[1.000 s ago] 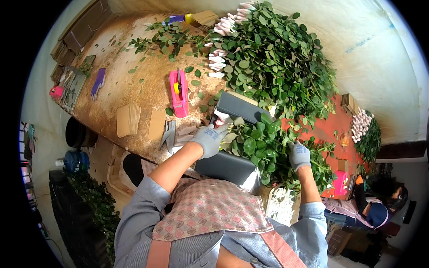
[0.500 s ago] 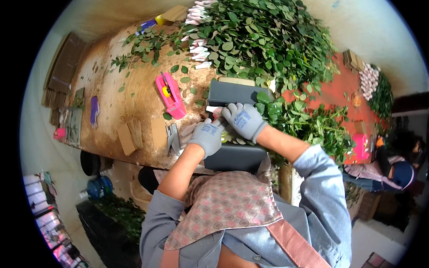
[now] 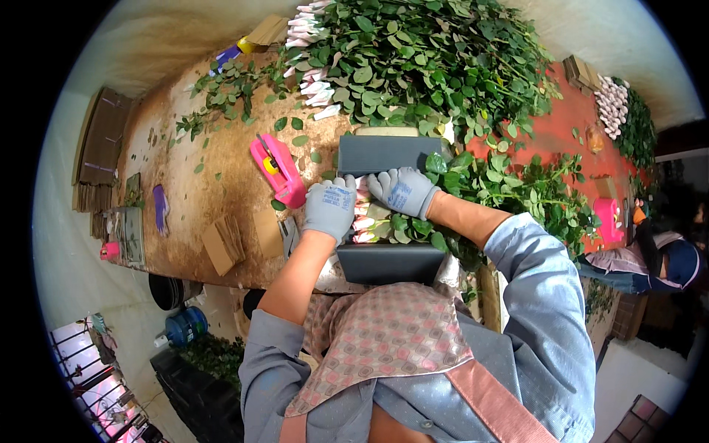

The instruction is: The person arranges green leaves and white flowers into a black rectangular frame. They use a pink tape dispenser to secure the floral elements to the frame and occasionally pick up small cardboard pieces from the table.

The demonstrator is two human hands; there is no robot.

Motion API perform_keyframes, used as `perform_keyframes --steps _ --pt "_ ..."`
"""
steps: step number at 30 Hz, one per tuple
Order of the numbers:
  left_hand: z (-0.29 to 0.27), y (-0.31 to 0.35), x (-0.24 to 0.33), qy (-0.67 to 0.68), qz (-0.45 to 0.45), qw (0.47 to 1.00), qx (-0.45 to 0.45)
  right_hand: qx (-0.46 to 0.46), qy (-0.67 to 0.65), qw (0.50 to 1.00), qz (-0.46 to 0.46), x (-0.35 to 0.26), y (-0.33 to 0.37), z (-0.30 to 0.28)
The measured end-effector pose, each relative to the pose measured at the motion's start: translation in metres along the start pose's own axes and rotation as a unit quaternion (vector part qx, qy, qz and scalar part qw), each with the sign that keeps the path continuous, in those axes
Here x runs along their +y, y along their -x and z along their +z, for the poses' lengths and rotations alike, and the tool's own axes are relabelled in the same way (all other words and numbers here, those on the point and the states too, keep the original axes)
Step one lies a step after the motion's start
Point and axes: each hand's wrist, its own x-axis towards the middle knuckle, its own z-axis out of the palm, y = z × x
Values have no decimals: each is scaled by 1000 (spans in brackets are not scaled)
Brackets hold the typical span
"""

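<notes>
Pink rose heads (image 3: 363, 223) lie in a row between two dark padded blocks, with green leaves (image 3: 413, 227) and stems running off to the right. My left hand (image 3: 329, 210), in a grey glove, stands against the left ends of the rose heads, fingers pointing away from me and apparently flat. My right hand (image 3: 404, 193), gloved alike, lies over the roses beside the far block (image 3: 388, 153), its fingers spread and curved down. Its fingertips touch the rose heads and partly hide them. The near block (image 3: 389, 263) sits in front of my apron.
A pink tape dispenser (image 3: 278, 173) stands left of the blocks. Cardboard pieces (image 3: 224, 245) and a metal tool (image 3: 289, 235) lie near the left front edge. A large heap of leafy roses (image 3: 436, 63) covers the back. At far right a person (image 3: 657, 258) works beside another pink dispenser (image 3: 609, 219).
My left hand has drawn left, away from my right hand, and turned upright against the rose heads. More rose heads now show between the hands. My right hand has stayed nearly in place.
</notes>
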Motion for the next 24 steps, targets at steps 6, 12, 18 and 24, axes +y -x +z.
perform_keyframes --steps 6,12,18,24 --pt "-3 6 -9 22 43 998 31 -4 -36 999 7 4 0 -5" --pt "8 40 -63 -3 -78 988 -135 -10 -21 1000 -2 4 -2 -5" --pt "-26 57 -66 255 -40 953 -160 -53 -12 999 -8 -1 -7 -14" --pt "-16 41 3 342 50 933 -95 -82 14 996 -22 -7 -14 -13"
